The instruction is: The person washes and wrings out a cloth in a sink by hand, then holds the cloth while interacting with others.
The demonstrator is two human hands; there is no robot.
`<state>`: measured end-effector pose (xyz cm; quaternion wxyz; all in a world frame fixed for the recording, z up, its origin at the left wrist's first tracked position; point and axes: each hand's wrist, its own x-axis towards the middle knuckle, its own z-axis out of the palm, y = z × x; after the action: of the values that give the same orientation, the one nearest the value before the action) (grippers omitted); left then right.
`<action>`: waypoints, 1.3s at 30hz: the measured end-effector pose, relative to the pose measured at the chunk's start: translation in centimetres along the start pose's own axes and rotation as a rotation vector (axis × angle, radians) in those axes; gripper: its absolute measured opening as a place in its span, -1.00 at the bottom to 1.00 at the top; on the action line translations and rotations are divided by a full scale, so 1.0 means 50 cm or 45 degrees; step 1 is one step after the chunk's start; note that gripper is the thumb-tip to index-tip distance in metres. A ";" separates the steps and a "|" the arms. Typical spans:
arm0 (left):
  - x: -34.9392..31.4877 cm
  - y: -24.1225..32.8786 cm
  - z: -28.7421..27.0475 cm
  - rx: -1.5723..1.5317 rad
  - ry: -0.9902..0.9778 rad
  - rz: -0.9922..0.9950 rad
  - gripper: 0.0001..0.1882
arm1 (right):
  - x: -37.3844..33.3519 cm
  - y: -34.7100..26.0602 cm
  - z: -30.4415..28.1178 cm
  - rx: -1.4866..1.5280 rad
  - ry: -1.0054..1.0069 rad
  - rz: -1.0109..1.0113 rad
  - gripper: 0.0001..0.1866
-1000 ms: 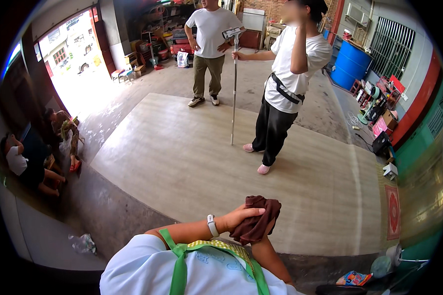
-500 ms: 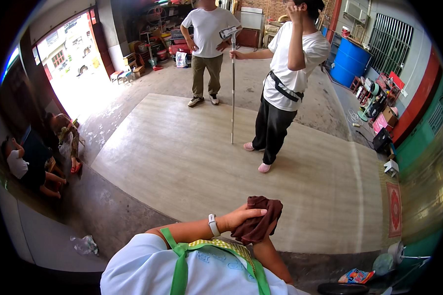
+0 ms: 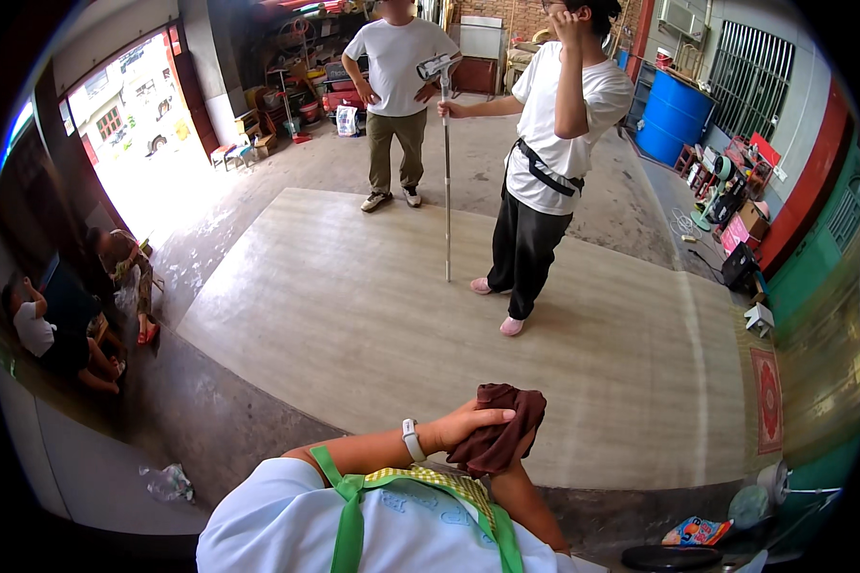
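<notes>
A crumpled dark brown cloth is bunched between my two hands, held out in front of my chest. My left hand, with a pale band on its wrist, grips the cloth from the left, thumb lying across it. From below and to the right, my right hand holds the same cloth, which covers most of its fingers. Below the hands, a green-edged apron with a yellow checked part shows over my light blue top.
A pale floor sheet spreads ahead. One person stands on it with a long pole; another stands behind. Two people sit at left near a bright doorway. A blue barrel, red mat and clutter line the right.
The view has shifted slightly, so the background sits a little differently. Both hands keep hold of the brown cloth in nearly the same pose.
</notes>
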<state>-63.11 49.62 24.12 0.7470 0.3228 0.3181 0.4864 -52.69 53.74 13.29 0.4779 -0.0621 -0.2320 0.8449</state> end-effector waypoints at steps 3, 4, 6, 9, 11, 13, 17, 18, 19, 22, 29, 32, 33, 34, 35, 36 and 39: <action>-0.001 0.001 0.007 -0.023 0.022 0.008 -0.56 | -0.011 -0.015 0.037 -0.145 0.016 -0.044 -0.57; 0.002 0.000 0.010 -0.003 -0.007 -0.007 -0.54 | -0.012 0.003 -0.024 0.050 0.011 -0.058 -0.55; 0.000 -0.003 0.003 0.008 -0.013 -0.014 -0.53 | -0.014 0.006 -0.015 0.250 0.003 -0.047 -0.54; -0.008 -0.006 0.000 -0.019 0.051 -0.028 -0.51 | -0.019 -0.038 0.131 -0.069 0.265 0.029 -0.61; -0.009 -0.002 0.007 -0.006 0.039 -0.021 -0.49 | -0.020 -0.039 0.128 -0.134 0.173 -0.026 -0.62; -0.007 -0.001 0.016 0.012 0.033 -0.024 -0.50 | -0.018 -0.012 0.060 0.007 0.198 0.017 -0.62; -0.015 -0.001 0.016 0.020 0.061 -0.039 -0.51 | -0.032 -0.041 0.146 -0.022 0.342 -0.009 -0.64; -0.015 -0.003 0.015 0.020 0.058 -0.046 -0.51 | -0.030 -0.042 0.147 -0.020 0.347 -0.013 -0.64; -0.015 -0.005 0.013 0.001 0.059 -0.047 -0.51 | -0.029 -0.044 0.147 -0.099 0.284 -0.020 -0.64; -0.012 -0.008 0.018 -0.028 0.023 -0.089 -0.51 | -0.031 -0.010 0.054 -0.100 0.223 -0.016 -0.65; -0.013 -0.008 0.019 -0.053 0.041 -0.109 -0.55 | -0.042 -0.008 0.046 0.131 0.093 -0.054 -0.42; -0.015 -0.008 0.015 -0.044 0.058 -0.119 -0.55 | -0.045 -0.054 0.168 -0.144 0.279 -0.071 -0.62; -0.015 -0.007 0.017 -0.041 0.057 -0.120 -0.55 | -0.045 -0.055 0.168 -0.142 0.278 -0.073 -0.62; -0.016 -0.006 0.020 -0.043 0.051 -0.117 -0.55 | -0.046 -0.056 0.168 -0.106 0.240 -0.053 -0.62; -0.015 -0.006 0.023 -0.046 0.040 -0.115 -0.56 | -0.047 -0.058 0.168 -0.073 0.204 -0.036 -0.62; -0.013 -0.007 0.025 -0.040 0.032 -0.119 -0.56 | -0.046 -0.047 0.137 -0.072 0.205 -0.046 -0.62; -0.011 -0.011 0.019 -0.053 0.019 -0.138 -0.52 | -0.032 -0.027 0.107 0.060 0.236 0.054 -0.63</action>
<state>-62.25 48.78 24.34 0.7765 0.2860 0.3305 0.4539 -52.52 51.19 18.42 0.4808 -0.1337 -0.1654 0.8506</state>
